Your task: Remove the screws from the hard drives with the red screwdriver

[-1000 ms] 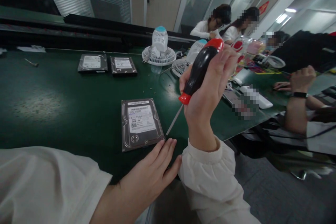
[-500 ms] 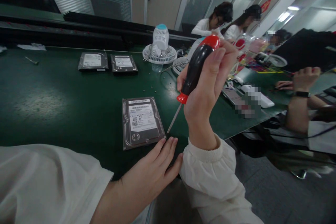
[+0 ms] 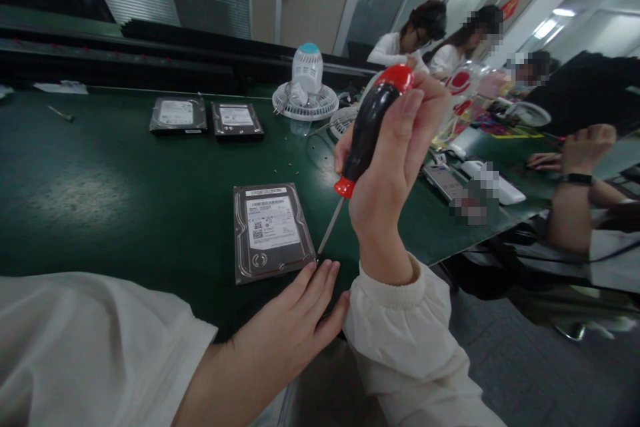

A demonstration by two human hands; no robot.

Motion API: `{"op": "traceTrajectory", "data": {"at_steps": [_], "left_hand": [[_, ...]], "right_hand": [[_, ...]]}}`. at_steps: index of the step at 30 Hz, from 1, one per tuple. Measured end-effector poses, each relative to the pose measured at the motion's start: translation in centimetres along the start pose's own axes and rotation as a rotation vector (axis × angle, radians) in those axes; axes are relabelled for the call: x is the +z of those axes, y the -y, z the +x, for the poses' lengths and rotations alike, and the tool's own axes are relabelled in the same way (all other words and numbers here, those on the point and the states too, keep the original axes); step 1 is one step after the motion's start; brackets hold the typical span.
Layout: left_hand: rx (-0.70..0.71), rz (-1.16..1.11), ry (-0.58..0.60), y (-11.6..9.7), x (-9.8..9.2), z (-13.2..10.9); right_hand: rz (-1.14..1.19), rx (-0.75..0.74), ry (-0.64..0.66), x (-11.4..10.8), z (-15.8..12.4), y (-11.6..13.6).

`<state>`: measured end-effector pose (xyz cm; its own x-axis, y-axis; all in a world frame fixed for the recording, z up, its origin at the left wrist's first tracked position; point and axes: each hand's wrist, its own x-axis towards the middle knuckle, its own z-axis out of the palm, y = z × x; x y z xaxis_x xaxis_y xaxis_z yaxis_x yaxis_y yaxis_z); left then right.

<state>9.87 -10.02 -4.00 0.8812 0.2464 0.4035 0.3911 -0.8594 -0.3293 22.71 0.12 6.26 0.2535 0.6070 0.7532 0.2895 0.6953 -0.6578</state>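
A hard drive (image 3: 271,230) lies label up on the green table (image 3: 125,200) in front of me. My right hand (image 3: 395,167) is wrapped round the black and red handle of a screwdriver (image 3: 363,140), held tilted, its tip resting at the drive's near right corner. My left hand (image 3: 295,327) lies flat on the table with its fingers stretched out, the fingertips touching that same corner beside the tip.
Two more hard drives (image 3: 178,114) (image 3: 237,120) lie farther back. Small white fans (image 3: 306,87) stand behind them, with tiny screws scattered nearby. Several people sit at the right; one raised arm with a black wristband (image 3: 575,180) is close. The table edge runs diagonally at right.
The screwdriver handle has shifted slightly left and turned a little in my right hand. My left hand has stayed at the drive's corner.
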Motion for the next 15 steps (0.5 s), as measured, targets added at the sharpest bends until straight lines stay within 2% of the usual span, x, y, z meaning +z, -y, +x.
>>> {"op": "traceTrajectory", "data": {"at_steps": [11, 15], "left_hand": [[-0.013, -0.010, 0.018, -0.19, 0.02, -0.12], [-0.007, -0.009, 0.005, -0.07, -0.01, -0.04]], "right_hand": [[-0.004, -0.116, 0.013, -0.09, -0.67, 0.23], [-0.099, -0.109, 0.017, -0.32, -0.66, 0.43]]}}
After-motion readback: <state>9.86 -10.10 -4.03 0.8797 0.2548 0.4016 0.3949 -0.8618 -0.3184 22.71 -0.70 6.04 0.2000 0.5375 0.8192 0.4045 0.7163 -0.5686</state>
